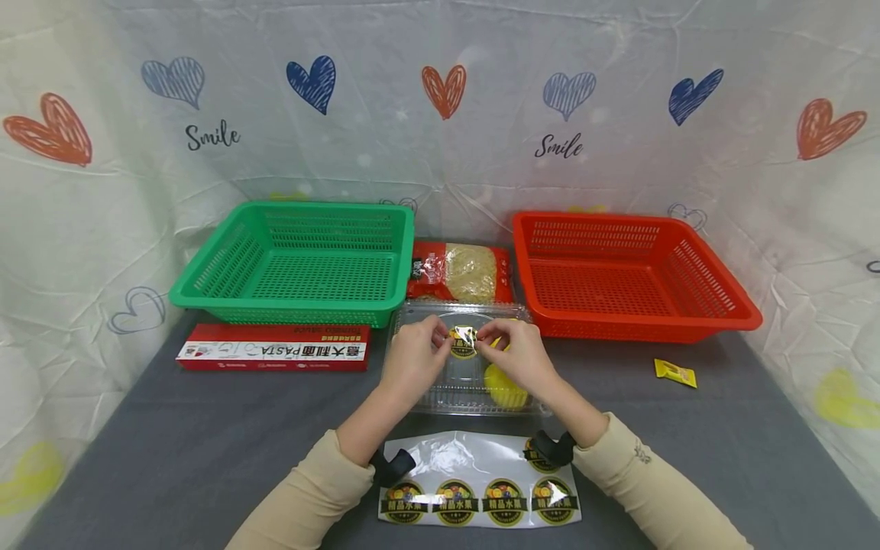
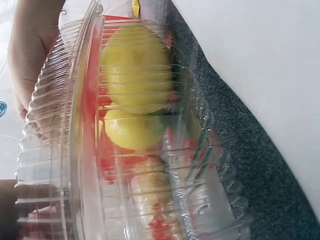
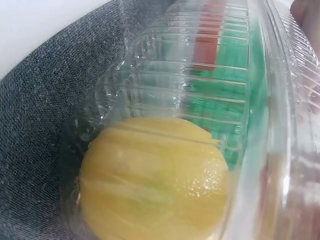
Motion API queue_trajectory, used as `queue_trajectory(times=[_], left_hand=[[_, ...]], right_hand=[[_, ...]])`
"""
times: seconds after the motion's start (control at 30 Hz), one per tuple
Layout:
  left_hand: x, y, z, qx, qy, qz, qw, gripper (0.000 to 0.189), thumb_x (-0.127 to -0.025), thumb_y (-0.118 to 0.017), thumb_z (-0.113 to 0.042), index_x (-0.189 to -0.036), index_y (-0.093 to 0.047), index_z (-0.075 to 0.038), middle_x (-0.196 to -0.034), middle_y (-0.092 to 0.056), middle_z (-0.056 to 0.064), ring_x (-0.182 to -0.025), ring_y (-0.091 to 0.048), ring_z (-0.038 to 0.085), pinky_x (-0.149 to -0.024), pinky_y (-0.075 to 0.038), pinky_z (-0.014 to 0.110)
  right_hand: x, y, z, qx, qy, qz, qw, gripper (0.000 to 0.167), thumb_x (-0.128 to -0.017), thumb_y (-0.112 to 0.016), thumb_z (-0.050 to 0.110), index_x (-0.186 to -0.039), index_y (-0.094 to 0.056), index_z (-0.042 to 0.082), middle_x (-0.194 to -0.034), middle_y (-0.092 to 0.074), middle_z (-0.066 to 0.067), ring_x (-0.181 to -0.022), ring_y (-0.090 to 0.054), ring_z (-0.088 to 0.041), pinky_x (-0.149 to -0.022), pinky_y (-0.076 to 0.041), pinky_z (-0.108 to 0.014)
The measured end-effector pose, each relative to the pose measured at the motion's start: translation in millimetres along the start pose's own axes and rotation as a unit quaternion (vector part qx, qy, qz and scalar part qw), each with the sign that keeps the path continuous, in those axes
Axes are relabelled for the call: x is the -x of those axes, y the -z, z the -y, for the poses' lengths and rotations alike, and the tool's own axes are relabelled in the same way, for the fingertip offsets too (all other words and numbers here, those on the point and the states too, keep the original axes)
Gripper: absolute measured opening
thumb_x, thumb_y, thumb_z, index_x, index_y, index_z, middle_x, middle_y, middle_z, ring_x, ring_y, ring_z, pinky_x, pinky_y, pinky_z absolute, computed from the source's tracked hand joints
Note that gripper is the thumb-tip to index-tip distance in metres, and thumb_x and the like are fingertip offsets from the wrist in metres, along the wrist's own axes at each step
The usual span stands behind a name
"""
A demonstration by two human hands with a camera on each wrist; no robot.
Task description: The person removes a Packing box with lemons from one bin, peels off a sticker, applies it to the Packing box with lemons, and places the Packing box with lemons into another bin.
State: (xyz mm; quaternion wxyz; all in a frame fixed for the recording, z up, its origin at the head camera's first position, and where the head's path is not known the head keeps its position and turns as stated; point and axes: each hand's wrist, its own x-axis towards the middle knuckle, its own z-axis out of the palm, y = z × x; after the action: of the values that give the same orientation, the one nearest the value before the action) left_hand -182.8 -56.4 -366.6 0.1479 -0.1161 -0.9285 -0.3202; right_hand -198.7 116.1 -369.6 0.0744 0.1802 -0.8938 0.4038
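In the head view, my left hand (image 1: pixel 415 357) and my right hand (image 1: pixel 521 356) meet over the lid of a clear plastic clamshell box (image 1: pixel 447 397). Between them, thumb and fingertips of each hand pinch opposite edges of a round black-and-gold sticker (image 1: pixel 464 344). The sticker is right over the lid's top face. Through the box's right side shows yellow fruit (image 1: pixel 505 386); the left wrist view has two rounded yellow fruits (image 2: pixel 136 70) behind the ribbed wall. Close up in the right wrist view, a yellow fruit (image 3: pixel 152 180) fills the near corner.
Nearest me lies a sticker sheet (image 1: pixel 467 458) with several round labels. A green basket (image 1: pixel 289 313) stands back left, a red basket (image 1: pixel 646 328) back right, a noodle bag (image 1: pixel 470 273) between them. A red pasta box (image 1: pixel 275 349) lies left, a small yellow packet (image 1: pixel 676 373) right.
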Motion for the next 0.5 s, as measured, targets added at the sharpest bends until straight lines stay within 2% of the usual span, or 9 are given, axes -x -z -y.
queue_trajectory(times=[0.23, 0.5], left_hand=[[1.5, -1.3, -2.0, -0.029, -0.006, -0.006, 0.9995, 0.008, -0.079, -0.071, -0.011, -0.082, -0.064, -0.006, -0.067, -0.063, 0.002, -0.054, -0.055, 0.011, -0.047, -0.042, 0.022], [0.9, -3.9, -0.7, -0.053, -0.025, -0.006, 0.9983, 0.008, -0.078, -0.072, -0.009, -0.081, -0.065, -0.005, -0.066, -0.058, 0.001, -0.055, -0.054, 0.013, -0.048, -0.043, 0.023]], right_hand=[[-1.0, -2.5, -1.8, 0.005, 0.003, -0.003, 1.0000, 0.007, -0.075, -0.072, 0.006, -0.081, -0.070, 0.005, -0.071, -0.065, -0.002, -0.055, -0.053, -0.010, -0.052, -0.045, -0.022], [-0.7, -4.0, -2.1, 0.015, -0.001, -0.002, 0.9999, 0.005, -0.075, -0.073, 0.007, -0.079, -0.071, 0.005, -0.067, -0.063, 0.000, -0.053, -0.050, -0.009, -0.049, -0.042, -0.021]])
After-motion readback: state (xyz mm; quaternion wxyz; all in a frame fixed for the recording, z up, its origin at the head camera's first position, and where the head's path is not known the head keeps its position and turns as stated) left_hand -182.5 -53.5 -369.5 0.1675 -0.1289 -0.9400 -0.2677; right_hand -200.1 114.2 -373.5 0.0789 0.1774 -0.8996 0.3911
